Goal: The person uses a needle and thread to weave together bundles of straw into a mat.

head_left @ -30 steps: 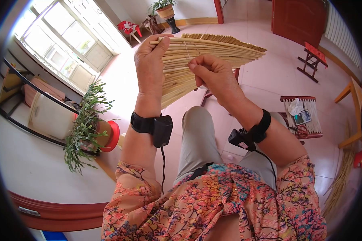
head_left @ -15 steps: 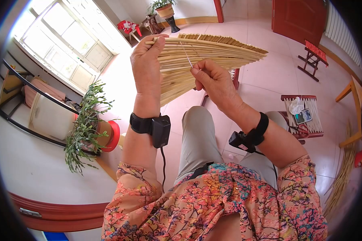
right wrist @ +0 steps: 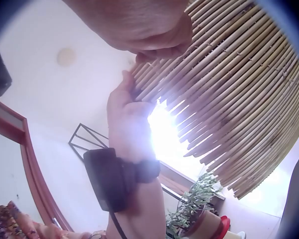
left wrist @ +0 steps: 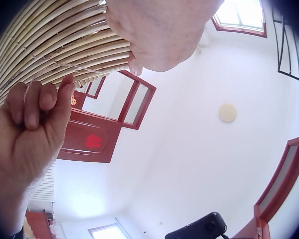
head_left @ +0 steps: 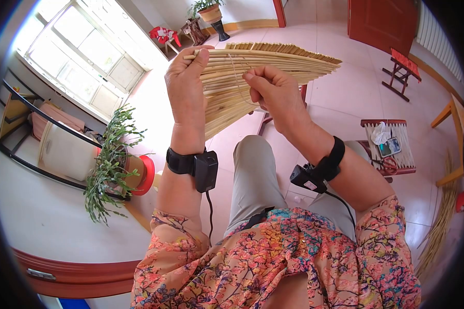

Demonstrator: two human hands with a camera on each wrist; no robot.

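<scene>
A fan-shaped mat of pale dry stalks [head_left: 221, 82], laid side by side and stitched with thread, is held up in front of the person. My left hand [head_left: 184, 90] grips its left end, thumb over the uppermost stalks. Over the mat's middle is my right hand [head_left: 279, 98], with thumb and forefinger pinched together on a thin pale thread [head_left: 233, 69]. That thread hangs in a slack curve from the top stalks. In the left wrist view, the right hand's curled fingers [left wrist: 34, 102] are close beneath the stalks. Stitch rows cross the mat [right wrist: 239, 64] in the right wrist view.
To the right, a corded folding stool [head_left: 404, 159] bears a phone [head_left: 390, 147], white tissue [head_left: 380, 134] and red-handled scissors [head_left: 390, 165]. Loose stalks [head_left: 441, 221] lie on the floor at far right. A potted plant [head_left: 111, 165] stands on the left.
The thread was pulled taut half a second ago and now hangs slack in a loop. My right hand has moved slightly up, nearer the top stalks; the left hand has shifted slightly left with the mat.
</scene>
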